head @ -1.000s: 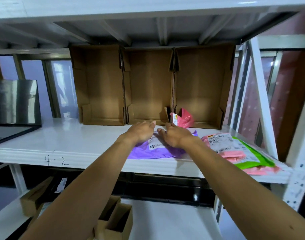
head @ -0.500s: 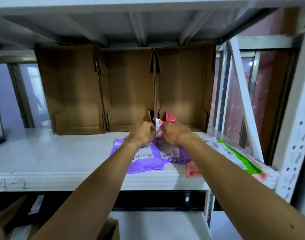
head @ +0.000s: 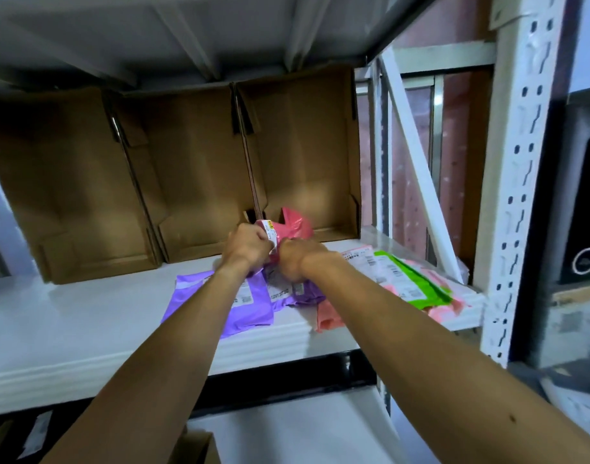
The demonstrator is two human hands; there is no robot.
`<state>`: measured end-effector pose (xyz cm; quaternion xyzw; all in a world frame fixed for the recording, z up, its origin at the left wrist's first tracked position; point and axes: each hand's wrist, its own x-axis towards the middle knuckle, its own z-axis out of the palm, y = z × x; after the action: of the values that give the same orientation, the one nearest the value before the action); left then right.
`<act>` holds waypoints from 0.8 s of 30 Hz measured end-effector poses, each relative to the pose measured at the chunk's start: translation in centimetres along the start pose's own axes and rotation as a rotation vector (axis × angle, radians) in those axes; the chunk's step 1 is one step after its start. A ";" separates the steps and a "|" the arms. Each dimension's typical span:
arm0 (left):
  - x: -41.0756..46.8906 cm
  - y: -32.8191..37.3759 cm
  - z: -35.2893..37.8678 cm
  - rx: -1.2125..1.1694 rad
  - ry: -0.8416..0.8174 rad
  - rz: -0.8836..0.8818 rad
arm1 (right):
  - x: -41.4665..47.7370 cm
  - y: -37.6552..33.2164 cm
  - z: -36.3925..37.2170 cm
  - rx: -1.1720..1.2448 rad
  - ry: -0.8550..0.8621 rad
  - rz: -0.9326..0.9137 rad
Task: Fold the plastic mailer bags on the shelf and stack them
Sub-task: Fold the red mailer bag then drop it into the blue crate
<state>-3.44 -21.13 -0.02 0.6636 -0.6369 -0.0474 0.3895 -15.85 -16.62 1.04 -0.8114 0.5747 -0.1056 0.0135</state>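
Note:
A crumpled pink-red mailer bag (head: 292, 226) with a white label is held up above the white shelf (head: 86, 326). My left hand (head: 248, 244) grips its left side by the label. My right hand (head: 295, 259) grips its lower right part, fingers curled. Under the hands lie a flat purple mailer bag (head: 253, 309) and a second, smaller purple one (head: 303, 291). To the right lies a loose pile of mailers: a pink bag (head: 327, 318), a green bag (head: 417, 286) and a white-labelled one (head: 360, 259).
Three open cardboard bins (head: 193, 169) stand side by side at the back of the shelf. A white perforated upright post (head: 518, 182) and a diagonal brace (head: 417, 169) bound the right side. A lower shelf with cardboard boxes (head: 200, 448) sits below.
Both hands left the purple bag, reached back to the pink-red bag by the bins and gripped it. The view has shifted right and closer.

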 end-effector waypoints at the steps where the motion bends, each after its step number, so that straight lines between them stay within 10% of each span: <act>1: 0.0 0.3 -0.2 -0.077 0.002 -0.003 | -0.2 0.0 -0.1 -0.002 0.007 -0.002; 24: -7.1 -3.0 -11.9 -0.855 -0.216 -0.198 | -1.4 -3.8 1.5 -0.089 0.411 -0.175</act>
<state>4.29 -9.76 3.38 0.4921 -0.5302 -0.4124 0.5537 -12.50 -14.13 -0.11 -0.8193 0.4968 -0.2443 -0.1489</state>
